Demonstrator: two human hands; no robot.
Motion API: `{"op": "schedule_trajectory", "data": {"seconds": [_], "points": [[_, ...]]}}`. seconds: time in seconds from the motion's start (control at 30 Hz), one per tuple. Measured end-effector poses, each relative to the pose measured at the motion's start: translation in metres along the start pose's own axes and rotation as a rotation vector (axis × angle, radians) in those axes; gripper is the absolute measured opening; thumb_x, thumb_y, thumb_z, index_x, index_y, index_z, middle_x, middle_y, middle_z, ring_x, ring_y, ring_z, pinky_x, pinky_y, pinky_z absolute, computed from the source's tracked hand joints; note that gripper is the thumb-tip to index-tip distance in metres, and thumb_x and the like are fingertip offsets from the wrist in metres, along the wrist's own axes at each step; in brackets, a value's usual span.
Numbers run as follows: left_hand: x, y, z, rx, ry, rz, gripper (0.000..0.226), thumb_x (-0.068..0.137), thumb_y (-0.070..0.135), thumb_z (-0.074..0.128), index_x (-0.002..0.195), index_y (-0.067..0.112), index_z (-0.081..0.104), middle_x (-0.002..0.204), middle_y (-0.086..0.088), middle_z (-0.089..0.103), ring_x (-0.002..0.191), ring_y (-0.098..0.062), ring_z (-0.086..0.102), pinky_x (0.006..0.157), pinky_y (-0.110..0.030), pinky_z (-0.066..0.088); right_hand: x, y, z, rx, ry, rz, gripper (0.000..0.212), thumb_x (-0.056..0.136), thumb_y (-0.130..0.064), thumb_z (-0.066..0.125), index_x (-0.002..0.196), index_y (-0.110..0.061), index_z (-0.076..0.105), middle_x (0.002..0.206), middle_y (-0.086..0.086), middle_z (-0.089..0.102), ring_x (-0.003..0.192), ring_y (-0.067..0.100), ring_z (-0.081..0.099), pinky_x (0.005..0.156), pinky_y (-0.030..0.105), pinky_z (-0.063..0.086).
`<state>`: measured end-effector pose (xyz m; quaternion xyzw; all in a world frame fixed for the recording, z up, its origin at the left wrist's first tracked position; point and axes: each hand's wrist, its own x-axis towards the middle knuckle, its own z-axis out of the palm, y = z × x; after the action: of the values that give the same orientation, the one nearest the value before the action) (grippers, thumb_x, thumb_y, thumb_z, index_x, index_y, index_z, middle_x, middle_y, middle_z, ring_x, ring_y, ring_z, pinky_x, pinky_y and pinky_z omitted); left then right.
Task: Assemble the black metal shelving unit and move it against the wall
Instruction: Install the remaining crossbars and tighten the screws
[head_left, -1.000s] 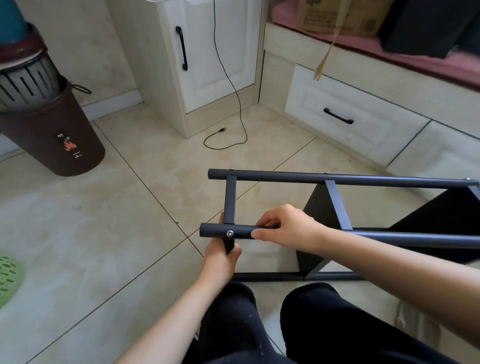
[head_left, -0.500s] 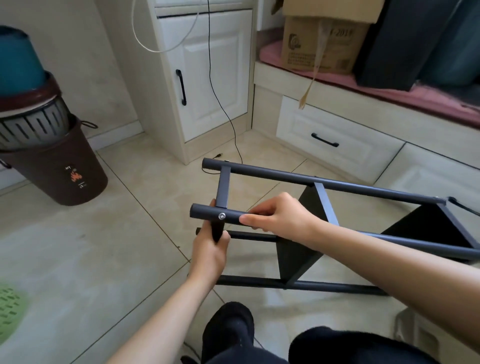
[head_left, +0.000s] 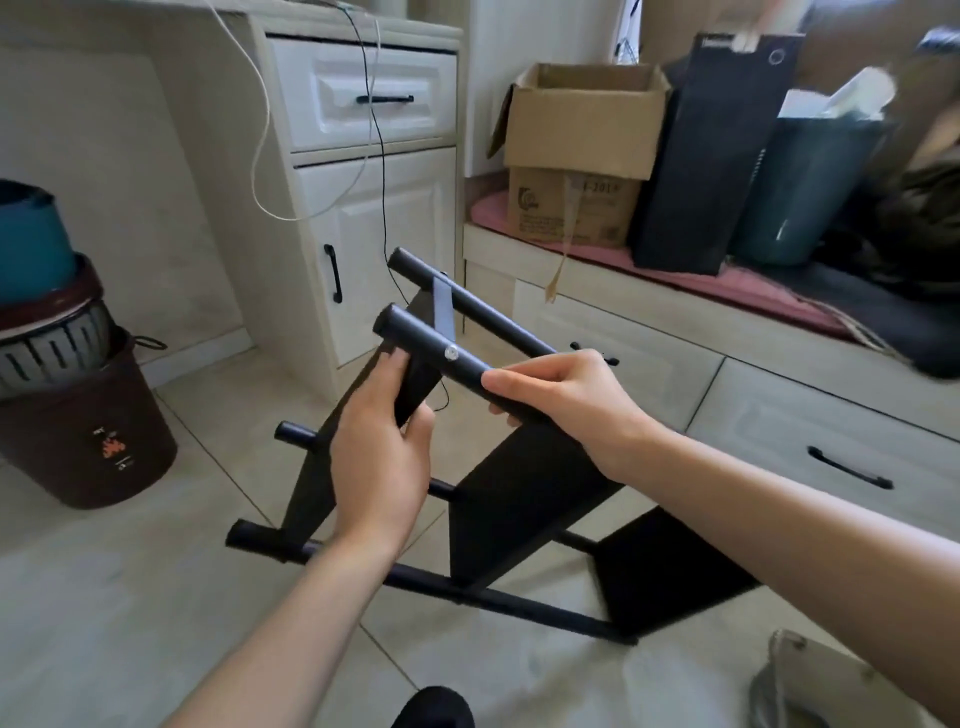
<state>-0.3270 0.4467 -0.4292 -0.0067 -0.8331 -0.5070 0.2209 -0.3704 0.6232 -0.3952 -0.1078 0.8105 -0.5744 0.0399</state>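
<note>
Gripping tilted shelving unit, both hands.

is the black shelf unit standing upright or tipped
Tipped: the shelving unit leans, its tubes slanting, one end raised by the left hand and right hand.

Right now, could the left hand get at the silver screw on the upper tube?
Probably yes. The screw faces the camera, uncovered, on the tube between both hands. The left hand grips the crossbar just below it, so it must let go first.
</note>
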Motion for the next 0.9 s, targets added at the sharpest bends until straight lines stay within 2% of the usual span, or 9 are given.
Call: {"op": "schedule_trajectory", "data": {"seconds": [0.1,0.2,0.27,0.33,0.4,0.53,0.67,0.83,0.9], "points": [[0.01,0.024,0.004,0.108,0.017,0.09,0.047,0.094,0.027,0.046,0.14,0.031,0.054,0.112,-0.007,0.067,0.113,-0.033,0.061,0.097,-0.059,0.05,-0.005,-0.012,-0.019,0.064,0.074,0.01,0.021,0.081,-0.047,0.074,0.081,-0.026,0.079,0.081,-0.004,0.077,0.071,0.006,0.07,0.061,0.011,0.051],[0.018,0.047,0.018,0.211,0.06,0.178,0.054,0.093,0.025,0.048,0.146,0.033,0.049,0.135,-0.005,0.063,0.129,-0.027,0.055,0.106,-0.055,0.045,-0.015,-0.013,-0.04,0.13,0.152,0.01,0.027,0.079,-0.052,0.075,0.081,-0.025,0.08,0.084,0.0,0.077,0.071,0.01,0.07,0.066,0.018,0.052],[0.019,0.063,0.03,0.243,0.091,0.24,0.055,0.094,0.017,0.057,0.147,0.032,0.048,0.144,-0.003,0.058,0.136,-0.027,0.051,0.111,-0.055,0.04,-0.022,-0.011,-0.055,0.2,0.207,0.01,0.034,0.074,-0.055,0.076,0.084,-0.024,0.081,0.085,0.004,0.077,0.071,0.014,0.07,0.07,0.024,0.053],[0.021,0.078,0.043,0.293,0.094,0.311,0.057,0.094,0.012,0.063,0.146,0.031,0.05,0.146,-0.001,0.056,0.138,-0.025,0.048,0.114,-0.051,0.036,-0.029,-0.007,-0.069,0.274,0.264,0.013,0.041,0.069,-0.058,0.078,0.085,-0.02,0.081,0.085,0.009,0.077,0.07,0.017,0.069,0.071,0.027,0.054],[0.025,0.092,0.056,0.359,0.076,0.382,0.057,0.096,0.013,0.063,0.147,0.033,0.049,0.148,0.001,0.054,0.138,-0.024,0.048,0.11,-0.046,0.035,-0.036,-0.003,-0.083,0.357,0.319,0.031,0.053,0.063,-0.062,0.08,0.086,-0.014,0.08,0.085,0.013,0.076,0.068,0.018,0.068,0.068,0.026,0.054],[0.024,0.115,0.085,0.51,0.041,0.518,0.055,0.102,0.024,0.057,0.152,0.038,0.039,0.154,0.005,0.047,0.142,-0.021,0.044,0.108,-0.04,0.036,-0.05,0.008,-0.108,0.465,0.429,0.058,0.076,0.053,-0.078,0.077,0.087,-0.009,0.08,0.083,0.013,0.074,0.067,0.02,0.066,0.063,0.024,0.054],[0.01,0.134,0.115,0.551,0.054,0.561,0.052,0.103,0.025,0.057,0.151,0.037,0.041,0.154,0.007,0.047,0.142,-0.021,0.044,0.105,-0.038,0.036,-0.07,0.019,-0.132,0.519,0.502,0.094,0.067,0.06,-0.076,0.07,0.078,-0.012,0.08,0.078,0.01,0.071,0.066,0.02,0.064,0.059,0.023,0.054],[-0.011,0.157,0.149,0.564,0.004,0.682,0.05,0.094,0.022,0.07,0.142,0.026,0.057,0.143,0.003,0.059,0.132,-0.024,0.056,0.102,-0.04,0.045,-0.098,0.035,-0.162,0.623,0.588,0.107,0.05,0.087,-0.057,0.061,0.064,-0.015,0.075,0.07,0.009,0.063,0.058,0.019,0.056,0.069,0.03,0.048],[-0.016,0.165,0.163,0.563,-0.034,0.721,0.051,0.092,0.02,0.072,0.14,0.026,0.059,0.142,0.002,0.06,0.131,-0.025,0.057,0.103,-0.041,0.046,-0.11,0.042,-0.172,0.666,0.624,0.104,0.047,0.092,-0.05,0.058,0.068,-0.013,0.072,0.069,0.009,0.062,0.057,0.019,0.054,0.064,0.028,0.047]]}}
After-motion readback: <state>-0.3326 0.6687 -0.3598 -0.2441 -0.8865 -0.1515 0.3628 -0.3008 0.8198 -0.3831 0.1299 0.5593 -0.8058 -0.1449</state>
